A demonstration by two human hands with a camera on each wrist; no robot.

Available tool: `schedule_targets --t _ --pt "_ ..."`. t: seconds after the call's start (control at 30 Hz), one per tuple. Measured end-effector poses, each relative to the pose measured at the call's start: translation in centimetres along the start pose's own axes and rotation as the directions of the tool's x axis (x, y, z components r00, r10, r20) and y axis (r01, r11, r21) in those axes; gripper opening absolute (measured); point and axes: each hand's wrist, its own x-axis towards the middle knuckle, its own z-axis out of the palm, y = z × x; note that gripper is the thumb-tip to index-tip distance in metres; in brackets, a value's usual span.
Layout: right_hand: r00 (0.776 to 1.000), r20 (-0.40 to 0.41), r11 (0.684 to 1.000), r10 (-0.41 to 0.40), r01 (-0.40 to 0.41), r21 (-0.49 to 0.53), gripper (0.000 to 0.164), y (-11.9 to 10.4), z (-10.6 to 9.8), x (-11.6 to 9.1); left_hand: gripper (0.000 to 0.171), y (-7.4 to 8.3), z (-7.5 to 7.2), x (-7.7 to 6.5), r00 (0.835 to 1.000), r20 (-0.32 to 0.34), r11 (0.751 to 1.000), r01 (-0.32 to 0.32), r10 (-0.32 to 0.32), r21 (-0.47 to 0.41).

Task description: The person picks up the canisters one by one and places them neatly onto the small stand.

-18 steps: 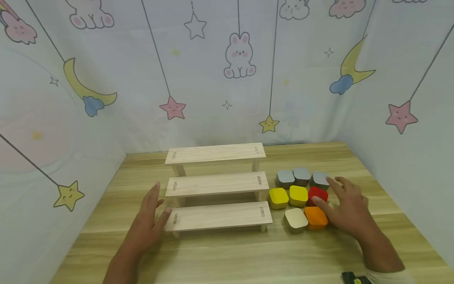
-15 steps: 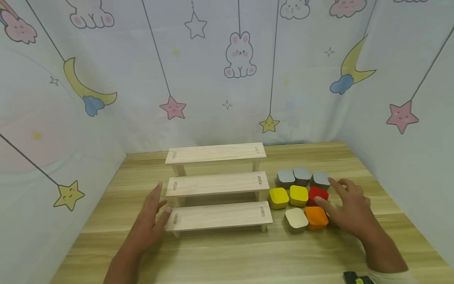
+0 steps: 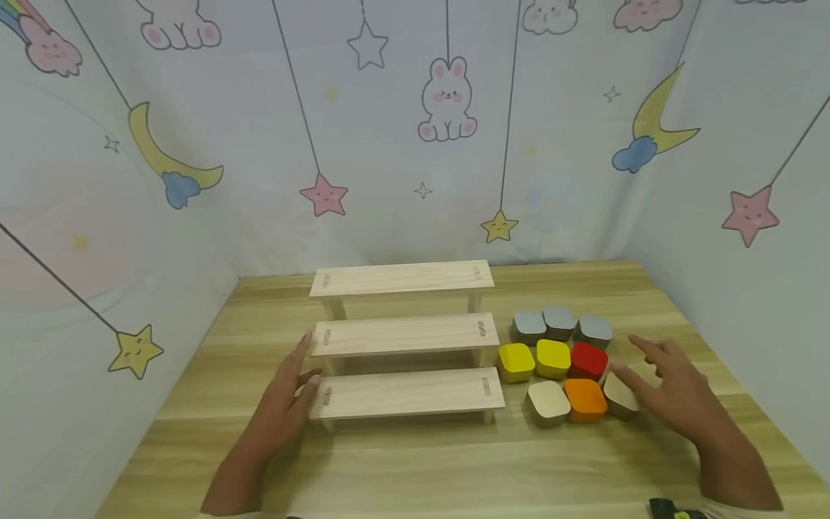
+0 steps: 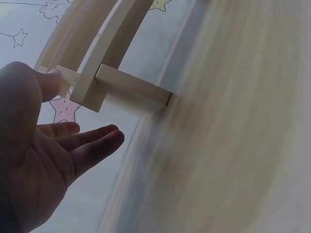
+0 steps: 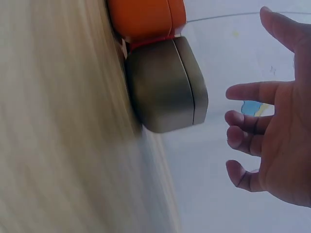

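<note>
A three-tier wooden step rack (image 3: 407, 393) stands mid-table. At its left end is my left hand (image 3: 282, 407), thumb right at the lowest board's edge; in the left wrist view its fingers reach out loosely, gripping nothing. My right hand (image 3: 677, 396) hovers right of a cluster of small rounded-square boxes, fingers spread and holding nothing. Nearest to it is a cream box (image 3: 620, 396), partly hidden behind the thumb and dark-sided in the right wrist view. Beside that sit an orange box (image 3: 586, 398), a red box (image 3: 588, 360) and another cream box (image 3: 548, 402).
Two yellow boxes, one at the rack's side (image 3: 516, 360), and three grey boxes, the rightmost (image 3: 594, 329) near the red one, make up the cluster's rear. Patterned cloth walls (image 3: 389, 144) enclose the wood-grain table (image 3: 415, 468) at the back and sides.
My right hand has moved right, away from the boxes, and the cream box beside the orange one now shows. My left hand stays near the rack's end. The head view has shifted slightly.
</note>
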Motion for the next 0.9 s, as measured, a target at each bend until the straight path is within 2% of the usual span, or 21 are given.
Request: schedule_targets --t 0.23,0.33,0.43,0.53,0.63,0.77,0.9 --pt "0.999 0.016 0.999 -0.036 0.035 0.036 0.067 1.7 0.0 -0.5 0.067 0.1 0.2 0.0 0.998 -0.032 0.999 -0.046 0.047 0.015" --pt "0.999 0.026 0.997 -0.047 0.045 0.068 0.065 2.5 -0.2 -0.7 0.065 0.1 0.2 0.0 0.999 -0.030 0.999 -0.039 0.039 0.010" --pt "0.994 0.106 0.992 -0.025 0.012 0.126 0.068 3.2 -0.2 -1.2 0.065 0.0 0.3 0.0 1.000 -0.021 1.000 -0.023 0.023 0.022" --pt "0.981 0.193 0.983 -0.011 -0.024 0.181 0.073 3.6 0.0 -1.6 0.066 -0.3 0.4 -0.1 0.999 -0.026 0.998 -0.047 0.048 0.042" --pt "0.971 0.236 0.975 -0.029 -0.024 0.221 0.075 3.9 0.1 -1.7 0.068 -0.3 0.5 -0.2 0.998 -0.018 0.997 -0.064 0.064 0.035" --pt "0.962 0.269 0.966 -0.053 -0.019 0.257 0.081 4.0 0.0 -1.6 0.071 0.1 0.3 0.0 1.000 0.024 1.000 -0.002 0.002 0.001" --pt "0.948 0.302 0.941 -0.106 -0.002 0.338 0.088 4.4 0.1 -1.5 0.074 0.2 0.3 0.1 0.998 0.046 0.999 0.045 -0.045 0.013"
